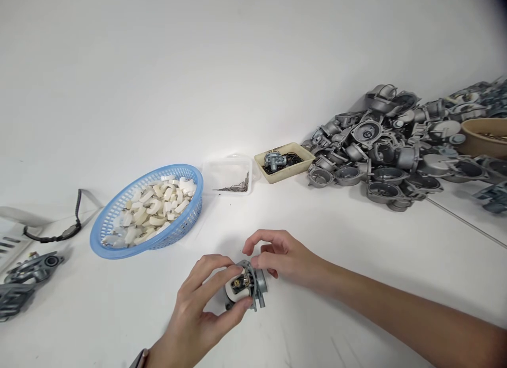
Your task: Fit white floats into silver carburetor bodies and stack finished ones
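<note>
A small grey metal carburetor body (pixel 247 289) with a white float piece set in it is held low over the white table. My left hand (pixel 198 312) wraps round it from the left and below, thumb and fingers closed on the white part. My right hand (pixel 279 257) comes in from the right, its fingertips pinched at the top edge of the same part. Whether those fingers hold something small of their own is hidden.
A blue basket (pixel 114 225) of white plastic pieces stands at the left. Behind it are a clear tray (pixel 222 172) with thin metal pins and a beige tray (pixel 304 157) with small parts. A heap of grey metal castings (pixel 392 146) fills the right. More castings (pixel 24 281) lie far left.
</note>
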`<state>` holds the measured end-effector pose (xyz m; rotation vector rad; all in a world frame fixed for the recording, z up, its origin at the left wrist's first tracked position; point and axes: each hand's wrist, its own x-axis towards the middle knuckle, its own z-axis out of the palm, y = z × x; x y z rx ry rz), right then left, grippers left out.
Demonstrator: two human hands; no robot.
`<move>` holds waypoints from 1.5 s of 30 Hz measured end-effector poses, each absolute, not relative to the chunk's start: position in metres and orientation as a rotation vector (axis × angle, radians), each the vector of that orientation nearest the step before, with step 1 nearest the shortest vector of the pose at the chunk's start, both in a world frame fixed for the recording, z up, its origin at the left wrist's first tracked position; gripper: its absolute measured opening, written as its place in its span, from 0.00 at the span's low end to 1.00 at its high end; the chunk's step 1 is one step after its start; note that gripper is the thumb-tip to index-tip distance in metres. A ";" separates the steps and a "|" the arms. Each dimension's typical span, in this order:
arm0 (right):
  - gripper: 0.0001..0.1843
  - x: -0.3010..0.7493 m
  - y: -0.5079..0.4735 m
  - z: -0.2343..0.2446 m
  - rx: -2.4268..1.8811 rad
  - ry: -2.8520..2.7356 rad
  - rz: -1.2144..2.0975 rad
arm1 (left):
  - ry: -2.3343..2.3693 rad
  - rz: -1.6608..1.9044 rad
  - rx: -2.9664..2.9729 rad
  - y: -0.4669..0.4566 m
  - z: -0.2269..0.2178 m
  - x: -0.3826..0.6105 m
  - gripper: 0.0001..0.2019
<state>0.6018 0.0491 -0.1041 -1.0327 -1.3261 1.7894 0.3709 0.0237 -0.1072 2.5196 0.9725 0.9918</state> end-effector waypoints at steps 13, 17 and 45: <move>0.10 0.603 0.050 -0.098 -0.966 -1.321 1.776 | 1.070 0.875 2.429 0.027 -0.113 0.369 0.26; 0.12 0.604 0.047 -0.100 -0.998 -1.348 1.781 | 1.081 0.856 2.415 0.026 -0.112 0.369 0.21; 0.14 0.604 0.047 -0.100 -0.897 -1.309 1.849 | 1.101 0.792 2.486 0.029 -0.112 0.369 0.34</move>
